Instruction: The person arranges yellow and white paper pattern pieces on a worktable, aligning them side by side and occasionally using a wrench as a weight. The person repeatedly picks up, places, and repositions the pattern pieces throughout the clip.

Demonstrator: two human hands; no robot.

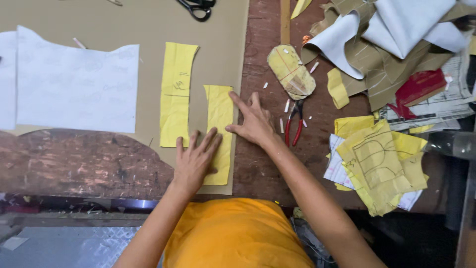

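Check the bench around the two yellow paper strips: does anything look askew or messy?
Yes. The creased yellow paper strip under the left hand and right hand overhangs the brown cardboard sheet. At right, cut paper scraps lie in a loose heap.

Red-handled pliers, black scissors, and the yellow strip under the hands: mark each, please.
red-handled pliers [293, 124], head view, on the handles just below the pivot.
black scissors [197, 8], head view, on the finger loops.
yellow strip [220, 106], head view, on its bare upper half above the left hand [194, 161].
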